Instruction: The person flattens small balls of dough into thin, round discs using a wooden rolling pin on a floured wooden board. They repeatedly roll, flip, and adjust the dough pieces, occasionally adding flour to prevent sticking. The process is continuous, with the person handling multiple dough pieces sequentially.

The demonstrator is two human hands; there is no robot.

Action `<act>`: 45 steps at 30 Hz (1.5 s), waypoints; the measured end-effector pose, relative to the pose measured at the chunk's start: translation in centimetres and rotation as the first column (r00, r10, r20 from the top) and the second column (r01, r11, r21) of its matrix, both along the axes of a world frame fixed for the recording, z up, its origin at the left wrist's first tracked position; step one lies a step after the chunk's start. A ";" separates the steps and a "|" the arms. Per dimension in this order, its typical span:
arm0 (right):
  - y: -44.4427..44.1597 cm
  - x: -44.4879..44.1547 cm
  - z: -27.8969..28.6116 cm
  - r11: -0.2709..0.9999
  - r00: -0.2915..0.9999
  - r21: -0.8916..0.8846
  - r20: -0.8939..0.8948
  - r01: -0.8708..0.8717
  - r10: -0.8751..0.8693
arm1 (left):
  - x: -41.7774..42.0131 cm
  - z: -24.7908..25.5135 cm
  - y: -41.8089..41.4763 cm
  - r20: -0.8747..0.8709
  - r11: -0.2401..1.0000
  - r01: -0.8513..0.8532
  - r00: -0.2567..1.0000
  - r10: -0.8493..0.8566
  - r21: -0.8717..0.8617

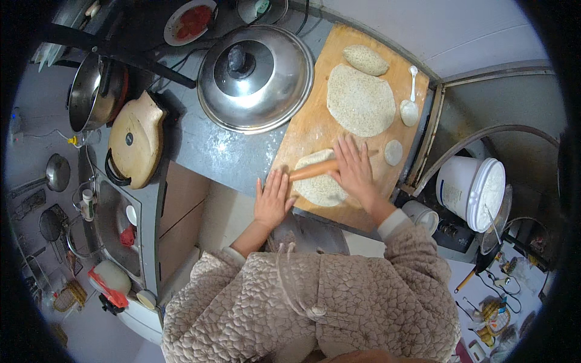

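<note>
A wooden rolling pin (pixel 314 169) lies slantwise across a flattened, speckled piece of dough (pixel 323 194) near the front of a wooden board (pixel 299 131). My left hand (pixel 273 196) rests over the pin's left end with the fingers stretched forward. Over the right part of the pin lies my right hand (pixel 352 169), palm down, with the tapered tip showing past it. Farther back is a larger round dough sheet (pixel 361 100). Behind that sits a thick oval lump of dough (pixel 366 60).
Left of the board, a domed metal lid (pixel 256 106) covers part of the counter (pixel 195 136). A white spoon (pixel 413 84) and small pale discs (pixel 393 152) lie at the board's right. Beyond its edge stands a white bucket of powder (pixel 460 193); a sink (pixel 120 222) is far left.
</note>
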State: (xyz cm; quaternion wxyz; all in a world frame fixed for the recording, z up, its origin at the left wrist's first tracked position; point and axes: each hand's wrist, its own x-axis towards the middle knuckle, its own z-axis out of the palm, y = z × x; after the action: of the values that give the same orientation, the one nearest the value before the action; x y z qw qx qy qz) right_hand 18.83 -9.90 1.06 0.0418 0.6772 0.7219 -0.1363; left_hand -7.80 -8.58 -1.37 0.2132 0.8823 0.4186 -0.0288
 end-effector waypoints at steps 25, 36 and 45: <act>6.4 6.7 -1.1 0.904 0.896 0.257 -0.381 0.340 -0.228 | 8.9 1.8 8.4 0.356 0.970 -0.230 0.915 0.188 0.079; 5.3 1.0 2.0 0.990 0.967 0.137 -0.256 0.027 0.009 | 10.9 1.9 7.6 0.320 0.957 -0.152 0.919 0.229 -0.249; 6.3 1.4 0.2 0.982 0.837 -0.010 -0.522 0.189 -0.166 | 10.0 0.1 9.4 0.408 0.887 -0.219 0.825 0.390 -0.406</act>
State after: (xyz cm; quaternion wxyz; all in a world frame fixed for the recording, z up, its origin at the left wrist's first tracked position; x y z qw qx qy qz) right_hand 20.24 -3.64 1.26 -0.1820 0.6798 0.6430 -0.3023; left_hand 2.17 0.80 -1.22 0.4617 0.7311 0.4785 0.1530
